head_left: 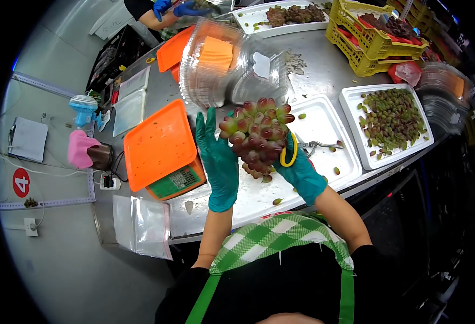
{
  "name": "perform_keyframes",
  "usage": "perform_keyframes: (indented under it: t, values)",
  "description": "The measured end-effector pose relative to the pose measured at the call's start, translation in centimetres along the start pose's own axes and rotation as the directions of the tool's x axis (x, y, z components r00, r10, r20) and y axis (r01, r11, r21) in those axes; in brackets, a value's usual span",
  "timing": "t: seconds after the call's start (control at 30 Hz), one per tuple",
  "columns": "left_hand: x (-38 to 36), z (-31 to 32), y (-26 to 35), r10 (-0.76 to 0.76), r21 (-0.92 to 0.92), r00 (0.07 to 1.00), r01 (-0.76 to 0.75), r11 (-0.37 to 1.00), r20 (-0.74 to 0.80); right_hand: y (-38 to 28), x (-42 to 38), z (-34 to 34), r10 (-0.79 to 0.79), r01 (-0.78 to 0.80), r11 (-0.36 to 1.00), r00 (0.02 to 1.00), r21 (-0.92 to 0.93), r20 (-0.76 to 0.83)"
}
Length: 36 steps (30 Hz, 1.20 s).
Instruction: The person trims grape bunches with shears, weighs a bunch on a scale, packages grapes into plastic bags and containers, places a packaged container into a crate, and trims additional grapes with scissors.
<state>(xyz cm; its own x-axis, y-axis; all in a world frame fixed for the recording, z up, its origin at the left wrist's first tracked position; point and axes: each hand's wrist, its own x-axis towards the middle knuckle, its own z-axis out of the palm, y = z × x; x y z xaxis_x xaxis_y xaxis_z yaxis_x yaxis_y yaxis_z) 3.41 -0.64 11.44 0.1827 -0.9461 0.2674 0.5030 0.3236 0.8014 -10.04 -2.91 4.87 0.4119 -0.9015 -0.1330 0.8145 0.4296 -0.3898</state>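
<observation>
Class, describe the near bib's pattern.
The bib has green and white checks, seen best in the head view.

metal table [315,70]; orange-topped scale [161,144], white trays [329,116], yellow crates [375,43].

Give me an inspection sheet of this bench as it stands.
Surface: metal table, marked with residue near the clear containers.
Job's things: grape bunch up between the hands; loose grapes in the white tray below.
Clutter: orange tray atop the scale; plastic bags at the near edge.
Left hand: open beside the bunch.
Right hand: at the bunch, holding yellow-handled scissors.
Cables: white cord along the left wall.
Surroundings: another person's gloved hands; stacked yellow crates.
</observation>
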Motion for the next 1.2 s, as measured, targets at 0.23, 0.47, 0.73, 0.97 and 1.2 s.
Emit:
perform_keyframes:
  t: [0.23,0.47,0.73,0.97,1.2]
  values:
    - [-2.2,-0.7,-2.3,-0.568,-0.530,0.823,0.483,0.697,0.004,-0.4,-0.6,-0.3,-0.023,0.025,0.979,1.000,-0.203,0.013]
    - [-4.0,-3.0,-5.0,-0.414,-0.365,0.897,0.440,0.820,0.151,-2.2,-1.0,1.1,-0.049,0.103,0.749,0.994,-0.655,0.100]
    - [-3.6,-4.5,-4.9,-0.354,-0.279,0.899,0.420,0.863,0.258,-6.0,-0.9,4.9,-0.179,0.309,0.388,0.949,-0.868,0.258]
    - [-3.6,-4.4,-4.5,-0.417,-0.598,0.872,0.483,0.640,0.258,-6.5,-1.3,10.8,0.239,0.610,-0.380,0.791,-0.695,0.564]
    - [-3.5,-5.0,-5.3,-0.355,-0.559,0.917,0.392,0.730,0.181,-5.4,-0.6,10.7,0.308,0.534,-0.677,0.831,-0.507,0.464]
